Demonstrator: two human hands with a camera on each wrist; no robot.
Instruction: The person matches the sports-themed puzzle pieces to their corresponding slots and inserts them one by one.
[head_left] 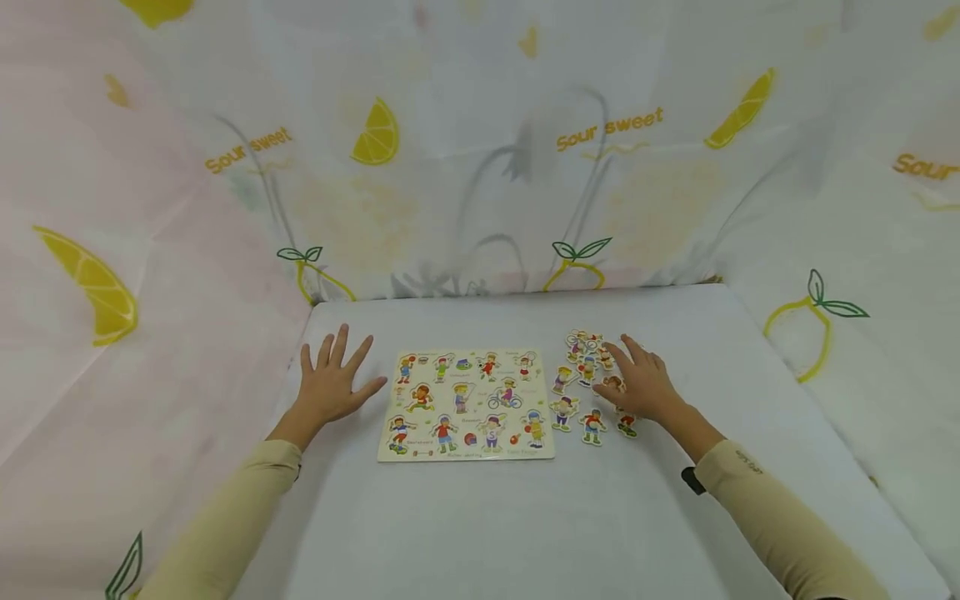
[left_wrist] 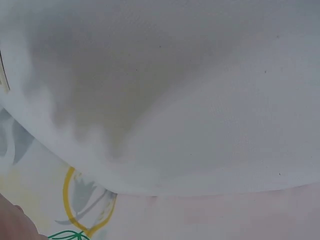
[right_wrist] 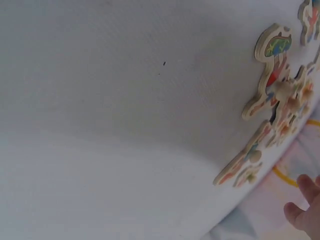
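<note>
A flat puzzle board (head_left: 425, 421) printed with sports children lies on the white table. My left hand (head_left: 330, 385) is spread to the left of the board, fingers straight and holding nothing; a little of it (left_wrist: 17, 222) appears at the lower-left corner of the left wrist view. To the board's right lies a group of loose puzzle pieces (head_left: 592, 427), some with round knobs in the right wrist view. Over the right part of that group hovers my right hand (head_left: 643, 385), fingers loosely extended, hiding some pieces. Its fingers (right_wrist: 312, 202) grip nothing at the right edge of the right wrist view.
The white tabletop (head_left: 465, 525) ends at a patterned fabric backdrop (head_left: 450, 217) with lemon prints, which rises behind and at both sides. A dark wrist device (head_left: 693, 481) sits under the right cuff.
</note>
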